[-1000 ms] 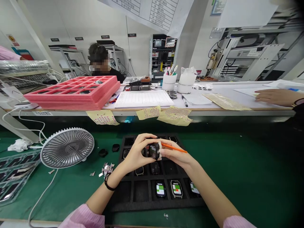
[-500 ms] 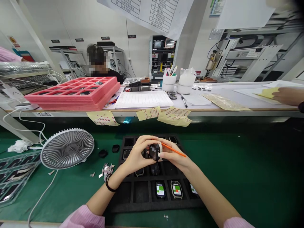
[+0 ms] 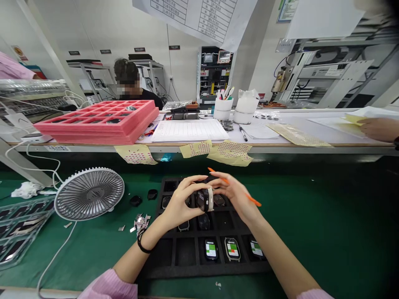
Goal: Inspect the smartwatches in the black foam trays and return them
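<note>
My left hand [image 3: 181, 201] grips a watch case [image 3: 203, 200] by its edges between thumb and fingers. Its dark screen side faces left, and a pale section [image 3: 211, 199] lies against its right side; I cannot tell whether that is a second case. My right hand [image 3: 238, 199] is just to the right, fingers stretched towards the case. An orange stick [image 3: 253, 200] is tucked through that hand, partly hidden by the fingers. Beneath both hands lies a black compartment tray [image 3: 186, 272]. In its front row a dark watch [image 3: 211, 248] and a pale-framed watch [image 3: 232, 249] show lit screens.
A grey fan [image 3: 90, 194] stands left, near small metallic pieces [image 3: 140, 222] and two black cases [image 3: 136, 201]. Clear trays [image 3: 18, 232] lie far left. On the shelf are a pink foam tray [image 3: 99, 124] and white pen cup [image 3: 222, 109]. Another person's hand [image 3: 382, 128] rests at right.
My right hand has drawn back from the watch case with its fingers spreading, and the orange stick has shifted in it. The left hand still grips the case.
</note>
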Demonstrator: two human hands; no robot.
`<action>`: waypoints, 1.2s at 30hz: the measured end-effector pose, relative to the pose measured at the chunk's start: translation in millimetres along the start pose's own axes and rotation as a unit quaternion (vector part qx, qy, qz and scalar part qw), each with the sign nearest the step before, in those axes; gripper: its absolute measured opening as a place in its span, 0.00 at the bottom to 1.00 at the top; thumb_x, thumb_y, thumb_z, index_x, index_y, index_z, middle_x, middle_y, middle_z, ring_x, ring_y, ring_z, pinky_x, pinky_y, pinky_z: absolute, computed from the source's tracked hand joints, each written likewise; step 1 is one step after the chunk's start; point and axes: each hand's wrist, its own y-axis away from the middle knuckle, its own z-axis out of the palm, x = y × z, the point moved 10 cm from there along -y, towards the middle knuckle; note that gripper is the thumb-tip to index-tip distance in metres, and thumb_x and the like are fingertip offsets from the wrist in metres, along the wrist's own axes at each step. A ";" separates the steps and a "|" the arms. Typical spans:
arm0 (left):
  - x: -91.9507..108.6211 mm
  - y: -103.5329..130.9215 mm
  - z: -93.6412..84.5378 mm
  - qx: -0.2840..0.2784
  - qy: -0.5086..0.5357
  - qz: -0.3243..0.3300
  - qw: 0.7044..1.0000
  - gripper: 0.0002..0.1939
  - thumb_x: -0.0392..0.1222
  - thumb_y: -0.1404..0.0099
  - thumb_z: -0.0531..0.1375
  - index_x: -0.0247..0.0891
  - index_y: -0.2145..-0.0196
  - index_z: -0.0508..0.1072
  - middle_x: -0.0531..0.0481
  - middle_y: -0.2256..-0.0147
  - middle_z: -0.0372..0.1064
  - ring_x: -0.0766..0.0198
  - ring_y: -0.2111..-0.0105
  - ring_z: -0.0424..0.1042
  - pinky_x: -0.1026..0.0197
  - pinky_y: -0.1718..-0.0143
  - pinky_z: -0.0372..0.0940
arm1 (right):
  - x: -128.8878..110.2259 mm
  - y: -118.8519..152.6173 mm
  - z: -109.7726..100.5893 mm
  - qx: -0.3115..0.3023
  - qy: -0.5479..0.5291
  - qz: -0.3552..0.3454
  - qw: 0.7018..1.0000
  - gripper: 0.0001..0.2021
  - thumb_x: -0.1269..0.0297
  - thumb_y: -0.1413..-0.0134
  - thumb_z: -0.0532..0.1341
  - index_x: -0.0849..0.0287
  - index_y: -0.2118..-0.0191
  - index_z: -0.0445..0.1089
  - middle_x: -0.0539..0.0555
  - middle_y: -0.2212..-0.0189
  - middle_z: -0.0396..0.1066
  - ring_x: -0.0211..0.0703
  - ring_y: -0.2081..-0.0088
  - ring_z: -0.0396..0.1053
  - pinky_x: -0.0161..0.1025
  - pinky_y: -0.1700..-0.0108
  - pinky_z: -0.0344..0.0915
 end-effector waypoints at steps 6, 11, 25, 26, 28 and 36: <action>-8.1 1.7 -2.8 0.003 -0.017 -0.044 0.999 0.24 0.33 0.47 0.68 0.41 0.52 0.70 0.46 0.54 0.74 0.56 0.55 0.73 0.56 0.53 0.66 | -58.6 32.7 -16.5 0.076 0.093 -0.274 0.954 0.19 0.57 0.35 0.48 0.55 0.65 0.75 0.53 0.73 0.72 0.41 0.75 0.68 0.39 0.75 0.65; -7.4 1.5 -1.2 0.010 0.008 -0.044 0.999 0.22 0.33 0.46 0.67 0.39 0.52 0.71 0.45 0.54 0.74 0.56 0.55 0.73 0.57 0.53 0.67 | -68.1 56.2 -2.7 0.068 0.211 -0.378 0.899 0.19 0.69 0.36 0.49 0.57 0.71 0.76 0.53 0.80 0.73 0.42 0.78 0.71 0.40 0.77 0.65; -0.1 1.3 -3.1 0.024 -0.007 -0.027 0.999 0.23 0.28 0.46 0.64 0.38 0.52 0.70 0.45 0.55 0.73 0.57 0.55 0.73 0.57 0.53 0.68 | -74.1 54.3 7.2 0.101 0.309 -0.365 0.872 0.17 0.75 0.40 0.53 0.55 0.72 0.75 0.49 0.83 0.71 0.39 0.81 0.70 0.36 0.80 0.65; 1.4 1.5 -3.1 0.024 -0.007 -0.024 0.999 0.23 0.28 0.46 0.64 0.38 0.52 0.70 0.45 0.55 0.73 0.57 0.55 0.73 0.57 0.53 0.68 | -75.0 55.1 7.5 0.106 0.314 -0.366 0.869 0.17 0.74 0.40 0.52 0.55 0.73 0.75 0.49 0.84 0.71 0.39 0.82 0.70 0.36 0.80 0.65; 3.3 1.9 -2.8 0.024 -0.007 -0.020 0.999 0.23 0.27 0.47 0.63 0.38 0.52 0.70 0.45 0.55 0.73 0.58 0.55 0.73 0.57 0.53 0.68 | -76.7 56.6 7.6 0.118 0.324 -0.369 0.863 0.18 0.73 0.39 0.52 0.55 0.74 0.74 0.50 0.84 0.72 0.39 0.82 0.70 0.37 0.80 0.65; 3.7 -0.3 -0.2 0.015 -0.010 -0.027 0.999 0.21 0.29 0.45 0.62 0.39 0.53 0.71 0.44 0.56 0.73 0.56 0.56 0.73 0.55 0.55 0.69 | -74.2 56.3 6.0 0.097 0.281 -0.357 0.886 0.17 0.72 0.39 0.52 0.54 0.71 0.76 0.50 0.82 0.73 0.41 0.80 0.71 0.38 0.79 0.67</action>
